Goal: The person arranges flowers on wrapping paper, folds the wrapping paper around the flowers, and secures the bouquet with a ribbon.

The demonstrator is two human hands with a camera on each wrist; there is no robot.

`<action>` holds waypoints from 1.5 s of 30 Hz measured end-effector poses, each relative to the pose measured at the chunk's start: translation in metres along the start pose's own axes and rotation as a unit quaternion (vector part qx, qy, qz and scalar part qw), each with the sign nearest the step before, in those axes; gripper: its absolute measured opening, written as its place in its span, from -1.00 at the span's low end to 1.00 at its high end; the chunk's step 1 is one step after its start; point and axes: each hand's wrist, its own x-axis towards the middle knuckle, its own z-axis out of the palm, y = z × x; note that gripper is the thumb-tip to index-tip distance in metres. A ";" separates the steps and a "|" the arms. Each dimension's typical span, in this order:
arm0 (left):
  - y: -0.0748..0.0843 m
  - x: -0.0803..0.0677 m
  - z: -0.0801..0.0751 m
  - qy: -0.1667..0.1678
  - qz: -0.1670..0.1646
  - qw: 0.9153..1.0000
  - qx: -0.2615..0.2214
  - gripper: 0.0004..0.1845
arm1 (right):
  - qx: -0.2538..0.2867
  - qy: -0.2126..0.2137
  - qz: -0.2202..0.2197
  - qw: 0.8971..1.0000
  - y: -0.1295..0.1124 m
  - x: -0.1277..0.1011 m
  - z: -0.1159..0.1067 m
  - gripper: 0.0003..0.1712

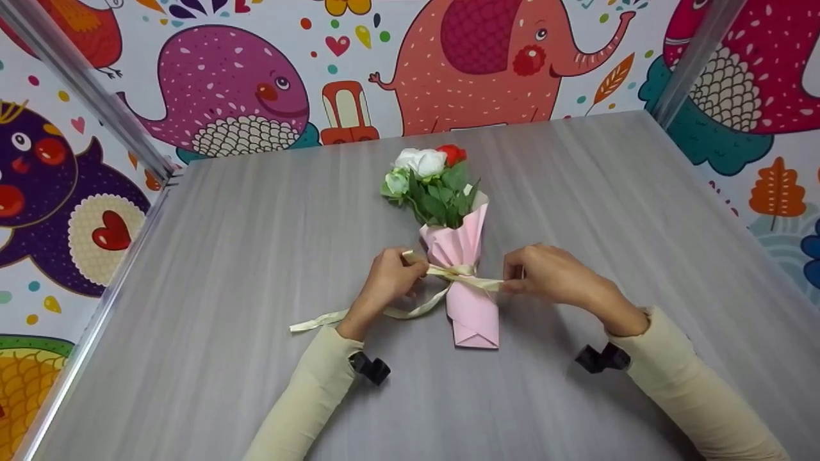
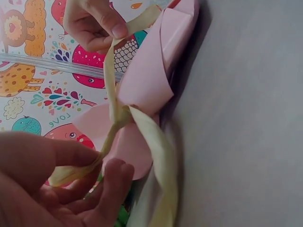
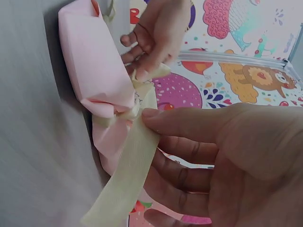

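A bouquet in pink wrapping paper (image 1: 475, 315) lies on the grey table, its white flowers (image 1: 420, 162), red flower (image 1: 452, 154) and green leaves pointing away from me. Round the narrow waist of the paper goes a cream ribbon (image 1: 460, 276). On the left, my left hand (image 1: 392, 276) pinches a folded part of the ribbon between thumb and fingers, close to the crossing. My right hand (image 1: 554, 274) pinches another length at the right; in the right wrist view its thumb (image 3: 175, 124) presses on the flat ribbon (image 3: 124, 177). One ribbon tail (image 1: 320, 321) trails left under my left wrist.
The grey wood-grain table (image 1: 256, 218) extends around the bouquet. Walls printed with cartoon animals (image 1: 237, 83) stand behind and at both sides, with metal posts (image 1: 96, 89) at the corners. Black wrist cameras (image 1: 370, 368) sit on both sleeves.
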 end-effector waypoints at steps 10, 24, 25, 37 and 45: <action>0.012 -0.012 0.017 0.028 0.199 0.959 0.199 -0.72 | 0.000 -0.002 0.007 1.000 0.000 0.001 -0.002 -0.84; 0.015 0.011 0.014 -0.127 0.189 0.969 0.099 -0.75 | 0.014 -0.005 0.012 1.000 0.004 0.003 -0.004 -0.84; 0.015 0.012 0.014 -0.128 0.181 0.971 0.091 -0.76 | 0.014 -0.005 0.013 1.000 0.005 0.004 -0.004 -0.84; 0.016 0.016 0.016 -0.123 0.195 0.968 0.102 -0.89 | 0.016 -0.004 0.021 1.000 0.006 0.007 -0.001 -0.83; 0.013 0.014 0.018 -0.086 0.216 0.962 0.141 -0.90 | 0.029 0.000 0.027 0.999 0.005 0.010 0.001 -0.85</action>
